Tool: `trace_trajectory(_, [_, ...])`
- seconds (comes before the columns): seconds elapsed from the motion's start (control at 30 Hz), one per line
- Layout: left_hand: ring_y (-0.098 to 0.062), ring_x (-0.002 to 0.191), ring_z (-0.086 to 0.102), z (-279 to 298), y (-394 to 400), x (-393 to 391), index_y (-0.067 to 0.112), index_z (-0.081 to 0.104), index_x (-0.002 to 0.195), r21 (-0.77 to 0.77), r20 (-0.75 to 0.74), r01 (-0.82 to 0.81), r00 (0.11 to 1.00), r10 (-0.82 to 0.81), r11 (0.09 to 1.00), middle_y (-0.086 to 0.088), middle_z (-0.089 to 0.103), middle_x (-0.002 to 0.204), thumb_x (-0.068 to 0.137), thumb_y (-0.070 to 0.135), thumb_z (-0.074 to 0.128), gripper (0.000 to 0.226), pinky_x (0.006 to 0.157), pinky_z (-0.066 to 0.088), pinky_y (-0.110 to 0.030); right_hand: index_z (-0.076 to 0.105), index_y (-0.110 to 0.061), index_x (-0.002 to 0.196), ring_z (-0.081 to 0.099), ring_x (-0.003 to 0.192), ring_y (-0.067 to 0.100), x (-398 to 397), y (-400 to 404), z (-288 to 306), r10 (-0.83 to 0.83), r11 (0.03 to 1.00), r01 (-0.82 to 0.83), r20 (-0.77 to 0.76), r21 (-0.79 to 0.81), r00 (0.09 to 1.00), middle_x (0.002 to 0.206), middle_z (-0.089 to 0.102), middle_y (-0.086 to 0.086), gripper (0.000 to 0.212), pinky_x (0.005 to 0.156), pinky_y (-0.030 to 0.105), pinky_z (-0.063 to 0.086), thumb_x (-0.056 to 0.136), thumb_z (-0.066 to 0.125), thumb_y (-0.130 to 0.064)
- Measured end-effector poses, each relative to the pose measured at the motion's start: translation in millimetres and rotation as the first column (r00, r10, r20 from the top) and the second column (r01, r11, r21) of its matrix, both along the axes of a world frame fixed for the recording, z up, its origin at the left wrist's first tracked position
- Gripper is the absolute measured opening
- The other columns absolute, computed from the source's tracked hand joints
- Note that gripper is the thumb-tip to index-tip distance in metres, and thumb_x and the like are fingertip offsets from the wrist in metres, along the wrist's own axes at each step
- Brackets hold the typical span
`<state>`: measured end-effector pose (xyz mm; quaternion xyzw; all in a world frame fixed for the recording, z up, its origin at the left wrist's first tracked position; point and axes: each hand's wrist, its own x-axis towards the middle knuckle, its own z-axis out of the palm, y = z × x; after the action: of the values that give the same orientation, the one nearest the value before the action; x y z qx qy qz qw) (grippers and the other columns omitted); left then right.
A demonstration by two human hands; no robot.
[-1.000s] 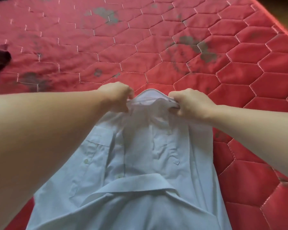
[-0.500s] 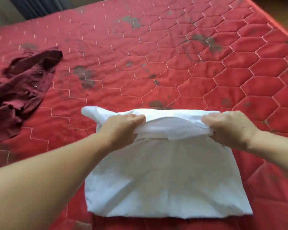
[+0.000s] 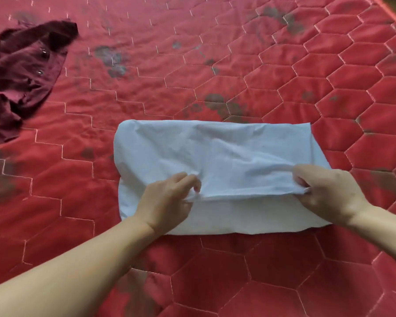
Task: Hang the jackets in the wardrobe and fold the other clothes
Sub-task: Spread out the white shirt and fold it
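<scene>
A pale blue shirt [image 3: 215, 152] lies folded into a wide rectangle on the red quilted mattress [image 3: 284, 76]. Its upper layer is doubled over toward me, with the edge stopping short of the near hem. My left hand [image 3: 167, 202] pinches that folded edge near its left end. My right hand [image 3: 327, 193] grips the same edge at its right end, fingers curled into the cloth. A crumpled dark maroon garment [image 3: 25, 72] with snap buttons lies at the far left of the mattress, apart from both hands.
The mattress has dark stains scattered over its hexagon stitching. Its right edge [image 3: 391, 12] runs along the top right corner, with floor beyond it.
The shirt went from open and collar-up to a folded rectangle. Both hands have pulled the far edge back toward me, doubling the top layer over.
</scene>
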<state>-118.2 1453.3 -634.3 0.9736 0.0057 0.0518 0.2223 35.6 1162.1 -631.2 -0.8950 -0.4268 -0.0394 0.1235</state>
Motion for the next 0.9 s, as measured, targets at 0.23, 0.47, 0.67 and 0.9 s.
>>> trace_trajectory(0.23, [-0.029,0.079,0.060,-4.6,45.5,13.2,0.013,0.063,0.087,0.230,-0.049,-0.219,0.971,0.236,0.948,0.002,0.056,0.075,0.064,-0.002,0.066,0.028,0.071,0.030,-0.035,0.030,-0.027,0.072,0.052,0.058,0.031,-1.9,-12.5,-14.7,-0.197,0.951,0.152,-0.148,-0.270,0.969,0.067,0.037,-0.011,0.042,0.049,0.035,0.038,0.063,0.066,-0.008])
trace_trajectory(0.47, [-0.019,0.053,0.033,44.1,62.6,18.8,0.008,0.061,0.076,0.091,0.153,0.024,0.988,-0.038,0.996,0.017,0.027,0.059,0.052,0.001,0.045,0.030,0.047,0.032,-0.026,0.040,-0.016,0.073,0.043,0.053,0.032,7.6,-11.9,-11.1,-0.292,0.952,0.283,-0.063,-0.118,0.954,0.066,0.046,0.003,0.035,0.051,0.032,0.025,0.067,0.067,0.004])
trace_trajectory(0.67, [-0.025,0.106,0.051,-7.5,59.7,0.5,0.033,0.056,0.118,0.357,-0.327,-0.071,0.925,0.195,0.931,0.004,0.053,0.114,0.076,0.026,0.066,0.044,0.086,0.034,-0.037,0.062,-0.011,0.085,0.055,0.065,0.036,-0.4,-5.7,-8.7,-0.068,0.965,0.073,0.030,-0.251,0.997,0.078,0.054,0.011,0.046,0.059,0.042,0.040,0.046,0.086,-0.009])
trace_trajectory(0.9, [-0.023,0.131,0.037,-34.8,85.3,4.6,0.037,0.044,0.135,0.459,-0.245,-0.191,0.911,0.331,0.867,0.005,0.041,0.143,0.077,0.025,0.061,0.061,0.100,0.029,-0.044,0.068,-0.016,0.115,0.060,0.086,0.038,-15.4,69.2,-32.7,0.128,0.957,-0.120,0.014,-0.263,0.992,0.107,0.063,0.016,0.063,0.067,0.044,0.048,0.054,0.064,0.000])
